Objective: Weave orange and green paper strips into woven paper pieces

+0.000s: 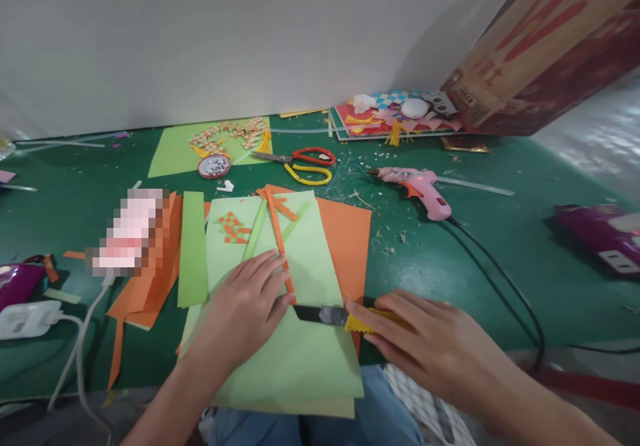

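My left hand rests on the light green paper, its fingers closed over an orange paper strip near its lower end. In my right hand is a yellow utility knife, its blade out and pointing left. The blade touches or nearly touches the strip's lower end, just beside my left thumb. Farther up the sheet lie a small woven orange-and-green piece, a green strip and short orange pieces. Orange paper shows beneath the stack.
Scissors with red and yellow handles lie beyond the paper. A pink glue gun trails its cord toward the right front. At left are folded orange paper, a green strip and a white charger. A paper bag stands back right.
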### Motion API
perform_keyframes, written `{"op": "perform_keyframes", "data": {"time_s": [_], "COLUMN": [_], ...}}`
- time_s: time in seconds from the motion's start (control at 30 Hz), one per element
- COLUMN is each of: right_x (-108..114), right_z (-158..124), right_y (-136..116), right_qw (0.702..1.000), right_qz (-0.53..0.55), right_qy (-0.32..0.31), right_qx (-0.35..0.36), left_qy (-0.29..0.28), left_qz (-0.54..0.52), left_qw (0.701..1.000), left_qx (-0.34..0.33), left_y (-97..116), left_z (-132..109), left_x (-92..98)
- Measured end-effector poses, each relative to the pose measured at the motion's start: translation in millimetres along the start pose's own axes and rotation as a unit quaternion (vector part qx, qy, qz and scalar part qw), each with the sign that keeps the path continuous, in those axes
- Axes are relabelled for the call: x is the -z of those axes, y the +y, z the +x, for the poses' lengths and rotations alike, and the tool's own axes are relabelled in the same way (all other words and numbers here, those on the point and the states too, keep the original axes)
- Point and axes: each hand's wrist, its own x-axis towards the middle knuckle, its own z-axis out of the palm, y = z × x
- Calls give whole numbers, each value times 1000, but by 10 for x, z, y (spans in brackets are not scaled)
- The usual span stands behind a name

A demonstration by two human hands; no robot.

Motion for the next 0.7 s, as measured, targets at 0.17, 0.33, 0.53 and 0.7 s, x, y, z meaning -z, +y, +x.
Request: {"op": "perform_keyframes", "data": {"time_s": [0.17,0.33,0.53,0.7], "right_x": [39,45,56,41], "right_z": [1,15,3,29], "right_y": [-207,-294,-306,-353], "right_qw": [1000,999,999,999], "right_qz": [-23,-18,-16,-24], "right_qy": [-11,-27,-38,-42], "right_qx": [-4,-4,-16,-19], "left_qy": [-3,-11,-10,-12], "left_qz": [8,11,13,14], "left_qw": [1000,1000,1000,1000], "left_qx": [-11,-5,-6,-9], "left_y": [0,-1,6,10], "left_z": [0,1,8,11], "left_x": [7,13,17,17]}}
